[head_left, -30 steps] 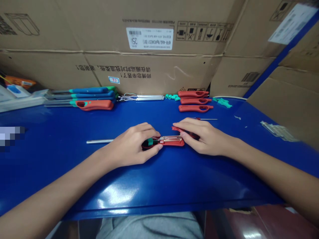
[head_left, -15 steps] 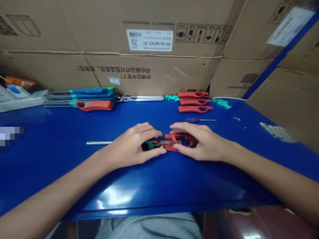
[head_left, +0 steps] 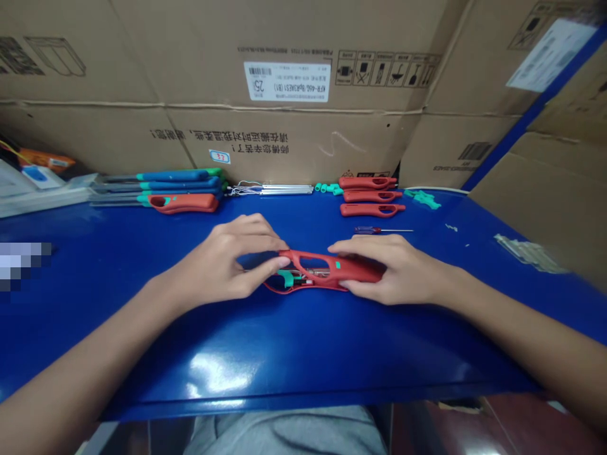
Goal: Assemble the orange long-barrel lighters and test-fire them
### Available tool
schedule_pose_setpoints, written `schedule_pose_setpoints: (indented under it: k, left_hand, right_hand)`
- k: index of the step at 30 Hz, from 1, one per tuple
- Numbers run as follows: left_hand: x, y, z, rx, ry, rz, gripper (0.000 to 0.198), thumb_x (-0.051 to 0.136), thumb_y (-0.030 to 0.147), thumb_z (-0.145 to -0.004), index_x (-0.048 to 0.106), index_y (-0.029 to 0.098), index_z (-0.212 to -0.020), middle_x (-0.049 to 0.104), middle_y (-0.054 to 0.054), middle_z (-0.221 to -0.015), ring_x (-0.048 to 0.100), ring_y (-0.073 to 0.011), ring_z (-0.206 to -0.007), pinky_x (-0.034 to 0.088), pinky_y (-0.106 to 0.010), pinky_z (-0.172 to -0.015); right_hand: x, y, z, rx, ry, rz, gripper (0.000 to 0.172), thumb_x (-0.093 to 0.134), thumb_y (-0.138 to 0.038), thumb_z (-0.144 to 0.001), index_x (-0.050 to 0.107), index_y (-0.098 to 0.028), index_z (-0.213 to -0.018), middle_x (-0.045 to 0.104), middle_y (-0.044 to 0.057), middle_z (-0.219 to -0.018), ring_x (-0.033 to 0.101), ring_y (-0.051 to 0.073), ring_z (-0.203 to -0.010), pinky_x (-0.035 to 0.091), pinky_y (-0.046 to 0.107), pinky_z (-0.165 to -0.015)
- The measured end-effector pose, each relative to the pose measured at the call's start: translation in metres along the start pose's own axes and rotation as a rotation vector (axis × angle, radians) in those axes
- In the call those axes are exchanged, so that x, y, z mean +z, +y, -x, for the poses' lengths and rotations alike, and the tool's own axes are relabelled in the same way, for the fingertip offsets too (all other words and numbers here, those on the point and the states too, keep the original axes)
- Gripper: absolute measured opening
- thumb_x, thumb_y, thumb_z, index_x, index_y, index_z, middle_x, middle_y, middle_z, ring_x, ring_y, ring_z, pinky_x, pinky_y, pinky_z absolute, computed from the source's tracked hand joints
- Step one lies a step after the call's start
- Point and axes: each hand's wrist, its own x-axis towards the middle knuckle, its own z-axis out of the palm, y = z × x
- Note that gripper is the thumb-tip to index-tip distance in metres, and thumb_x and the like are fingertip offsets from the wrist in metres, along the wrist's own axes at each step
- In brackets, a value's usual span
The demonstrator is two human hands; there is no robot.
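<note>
A red lighter handle shell point(head_left: 360, 270) lies tilted over the other half of the lighter. Below its near edge, a lower red shell point(head_left: 303, 290) shows, with a green trigger point(head_left: 285, 278) and small metal and wire parts inside. My left hand point(head_left: 237, 256) pinches the upper shell's left end between thumb and fingers. With thumb and fingers on opposite sides, my right hand point(head_left: 403, 268) grips the wider right end. The lighter's silver tube is out of sight, and the left hand covers that side.
Several assembled lighters point(head_left: 183, 203) lie at the back left. Further right are silver tubes with wires point(head_left: 287, 189), green pieces point(head_left: 327, 188), red shells point(head_left: 372, 210) and green triggers point(head_left: 424, 198). A screwdriver point(head_left: 367, 230) and clear plastic parts point(head_left: 528, 253) lie right. Cardboard point(head_left: 294, 120) walls the back.
The upper red shell has moved left and now lies over the open lighter, covering much of its inside. My left hand has shifted left and taken hold of the shell's end.
</note>
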Motion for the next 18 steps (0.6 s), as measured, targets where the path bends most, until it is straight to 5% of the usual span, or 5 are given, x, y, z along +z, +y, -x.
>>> schedule_pose_setpoints:
  k: [7,18]
  left_hand:
    - [-0.016,-0.016,0.003,-0.086,-0.149,-0.039,0.022,0.059,0.034,-0.088,0.073,0.017,-0.09,0.071,-0.006,-0.092,0.063,-0.0191,-0.087,0.05,-0.031,-0.08]
    - [-0.023,-0.023,0.007,-0.189,-0.359,0.006,0.025,0.061,0.042,-0.085,0.077,0.024,-0.09,0.072,-0.005,-0.097,0.066,-0.019,-0.088,0.052,-0.03,-0.08]
  right_hand:
    - [-0.004,0.009,-0.002,0.06,0.027,-0.067,0.029,0.072,-0.027,-0.079,0.067,-0.015,-0.104,0.073,0.007,-0.095,0.068,0.018,-0.083,0.053,0.028,-0.077]
    - [-0.002,0.004,-0.002,0.024,-0.104,-0.141,0.032,0.069,-0.021,-0.078,0.065,-0.02,-0.11,0.071,0.005,-0.101,0.064,0.019,-0.09,0.05,0.034,-0.085]
